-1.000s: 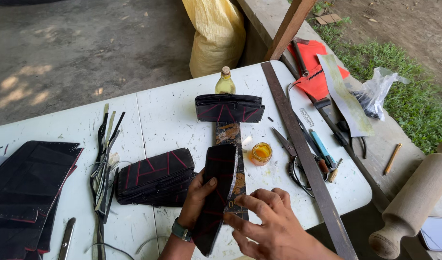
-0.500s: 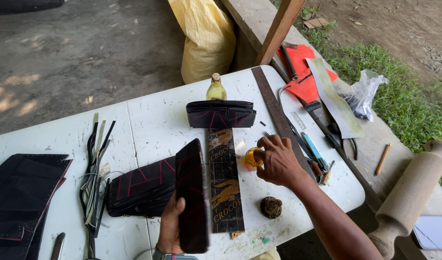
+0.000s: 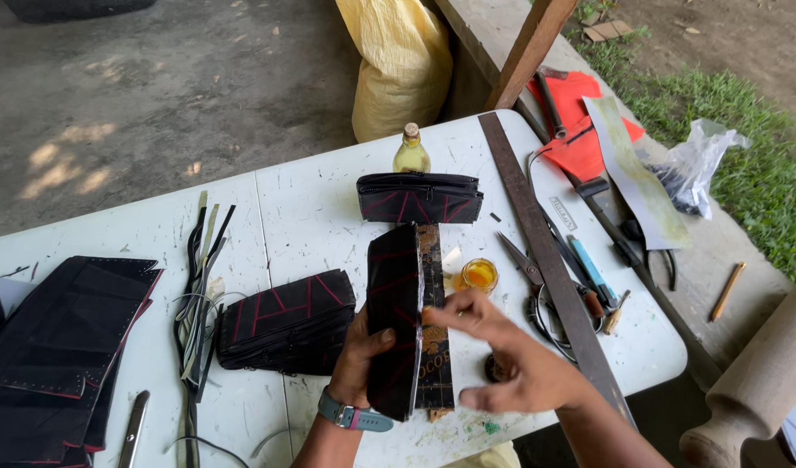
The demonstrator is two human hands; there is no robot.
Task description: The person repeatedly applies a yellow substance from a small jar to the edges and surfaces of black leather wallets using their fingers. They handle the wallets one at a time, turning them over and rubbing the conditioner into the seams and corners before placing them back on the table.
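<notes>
The left hand had its grip closed around a flat black panel with faint red stitch lines, held upright on edge over the counter; the thumb pressed its near face, while the fingers behind it were hidden. The right hand hovered just beside the panel with its grip open and empty, fingers spread and slightly blurred, half covering a small dark round object too obscured to identify. Under the panel lay one long printed strip, partly concealed. Two finished black pouches showed: one just left of the hand, one farther back before a corked glass bottle. A small cup of yellow liquid, scissors and a long metal ruler lay to the right.
</notes>
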